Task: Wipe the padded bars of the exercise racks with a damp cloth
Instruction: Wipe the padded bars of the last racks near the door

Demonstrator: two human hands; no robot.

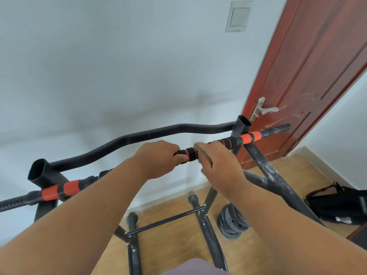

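Left hand curled round the padded bar mid-span across the exercise rack. Right hand just beside it, fingers wrapped over the grey cloth, pressing it against the foam.

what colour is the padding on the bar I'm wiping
Black foam with orange-red bands on the padded bar, seen best in the head view.

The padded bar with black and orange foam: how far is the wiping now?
Nothing looks finished. Left hand grips the black-and-orange padded bar; right hand holds the grey cloth against its middle. Both orange ends and the bare black curved bar remain.
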